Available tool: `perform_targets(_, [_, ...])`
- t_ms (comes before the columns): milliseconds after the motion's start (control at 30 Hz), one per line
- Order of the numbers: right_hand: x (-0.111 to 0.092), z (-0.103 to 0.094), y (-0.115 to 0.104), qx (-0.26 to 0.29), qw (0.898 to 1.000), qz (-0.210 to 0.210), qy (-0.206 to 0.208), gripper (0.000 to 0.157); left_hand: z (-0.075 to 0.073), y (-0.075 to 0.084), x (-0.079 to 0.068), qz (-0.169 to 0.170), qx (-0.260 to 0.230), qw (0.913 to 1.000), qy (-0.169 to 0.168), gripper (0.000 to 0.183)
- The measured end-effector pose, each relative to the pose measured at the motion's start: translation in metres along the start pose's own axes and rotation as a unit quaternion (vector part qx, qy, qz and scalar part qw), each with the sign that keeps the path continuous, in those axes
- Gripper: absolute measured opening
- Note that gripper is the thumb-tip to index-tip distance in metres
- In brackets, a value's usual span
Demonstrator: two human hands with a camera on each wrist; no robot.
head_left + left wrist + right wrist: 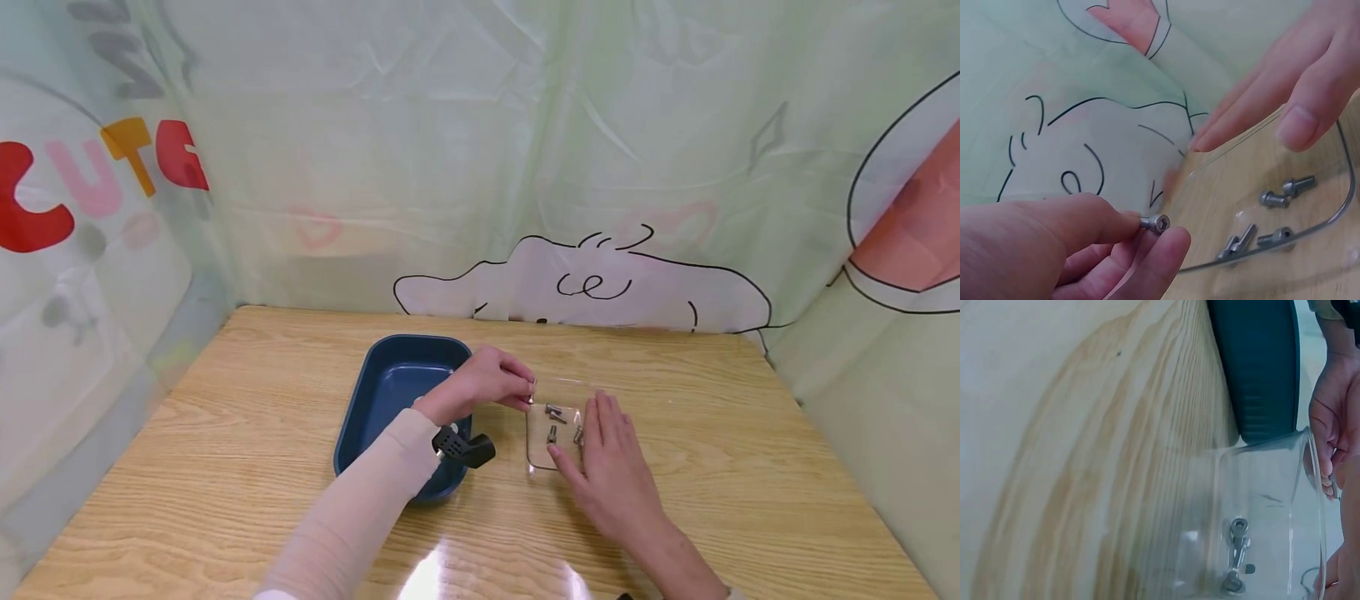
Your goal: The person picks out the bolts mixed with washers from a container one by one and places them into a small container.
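Note:
My left hand (491, 379) pinches a small metal socket-head screw (1159, 223) between thumb and fingers. Its hex recess faces the left wrist camera. The hand is at the far left corner of a clear plastic box (1340, 215), near the rim. Inside the box lie several similar loose screws (1274, 199). My right hand (618, 467) lies along the right side of the box with fingers extended, its thumb over the near rim. In the right wrist view, the screw's shaft (1334, 481) shows below the left fingers.
A dark blue rectangular tray (352, 417) stands on the wooden table (247, 433) just left of the box, under my left forearm. A printed curtain (360, 167) hangs behind the table and along both sides.

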State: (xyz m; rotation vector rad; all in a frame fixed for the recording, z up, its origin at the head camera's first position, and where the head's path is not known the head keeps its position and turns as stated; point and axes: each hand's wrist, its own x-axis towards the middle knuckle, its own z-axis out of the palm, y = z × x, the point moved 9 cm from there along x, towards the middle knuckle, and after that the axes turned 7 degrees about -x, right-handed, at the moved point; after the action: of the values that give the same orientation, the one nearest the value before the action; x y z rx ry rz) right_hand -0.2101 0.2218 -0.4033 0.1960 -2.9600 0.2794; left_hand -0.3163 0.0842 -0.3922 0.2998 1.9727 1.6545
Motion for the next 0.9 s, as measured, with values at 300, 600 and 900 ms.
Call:
perform_targets(300, [-0.004,0.002,0.007,-0.007,1.0,0.011,-0.003,0.09,0.019,-0.001,0.006,-0.013,-0.001,0.9997,-0.02,0.019])
perform_targets(600, [-0.005,0.007,0.012,0.004,1.0,0.018,0.002,0.09,0.035,0.0,0.009,-0.006,-0.003,0.9993,-0.038,0.026])
perform_targets(900, [-0.003,0.006,0.01,-0.001,1.0,0.013,0.016,0.087,0.044,0.001,0.011,0.001,0.033,0.9993,-0.02,0.02])
